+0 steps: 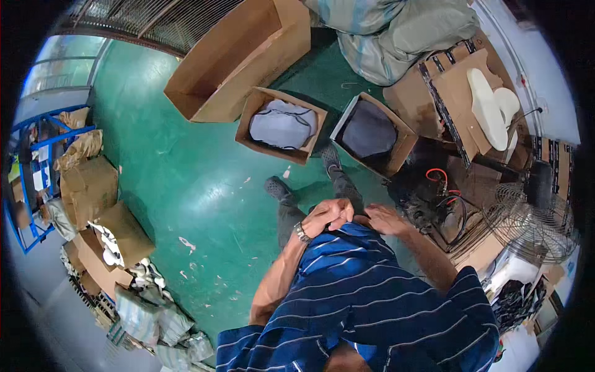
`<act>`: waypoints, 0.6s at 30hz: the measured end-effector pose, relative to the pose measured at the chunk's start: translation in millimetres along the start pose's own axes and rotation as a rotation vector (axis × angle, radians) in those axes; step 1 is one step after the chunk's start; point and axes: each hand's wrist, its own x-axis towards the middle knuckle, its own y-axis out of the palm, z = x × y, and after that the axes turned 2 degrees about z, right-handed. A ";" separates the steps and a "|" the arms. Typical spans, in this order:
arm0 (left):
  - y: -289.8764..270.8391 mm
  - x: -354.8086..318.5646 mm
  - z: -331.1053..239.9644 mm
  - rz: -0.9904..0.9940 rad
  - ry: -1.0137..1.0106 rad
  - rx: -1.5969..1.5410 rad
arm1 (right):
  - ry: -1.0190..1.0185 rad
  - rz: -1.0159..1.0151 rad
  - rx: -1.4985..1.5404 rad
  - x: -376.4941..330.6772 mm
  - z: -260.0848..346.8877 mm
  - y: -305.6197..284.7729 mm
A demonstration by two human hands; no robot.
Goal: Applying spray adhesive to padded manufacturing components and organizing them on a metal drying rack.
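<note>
"So, where do you have room to move?"

"Mostly to your left, where the green floor [167,167] stretches widest. Ahead, a large open carton [248,90] lies slantwise across its far side, and brown cartons [90,189] line the left edge. Beyond your right, bulky sacks [415,37] bound the far corner."

"And close in?"

"Your striped blue shirt [372,285] fills the foreground, its hem at your waist. The wire fan [527,214] makes your right side tighter. Past your feet stand two smaller boxes: the left box [276,152] contains a pale bundle [282,126], the right box [404,149] a dark grey bundle [370,127]. A narrow gap parts them, your right shoe [331,159] near its mouth, your left shoe [279,188] farther back."

"What about your hands?"

"Both are at the shirt's hem. Your left hand [330,214] has its fingers curled inward; your right hand [385,219] is flatter, its fingertips partly hidden. Whether either pinches cloth, I cannot tell. A watch [302,232] circles your left wrist, and small pale scraps [186,243] dot that roomier left side."
</note>
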 end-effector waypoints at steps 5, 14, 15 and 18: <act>-28.0 -27.8 17.9 -0.004 0.132 0.073 | -0.254 -0.314 -0.087 -1.4 -1.1 75.4; -249.8 -159.2 108.4 -0.356 -0.118 0.486 | 0.078 -0.294 0.353 70.0 107.8 174.7; -280.0 -172.3 127.0 -0.422 -0.180 0.485 | 0.082 -0.269 0.352 87.1 117.5 180.0; -354.6 -192.8 170.9 -0.639 -0.197 0.513 | 0.049 -0.164 0.362 153.0 147.6 189.9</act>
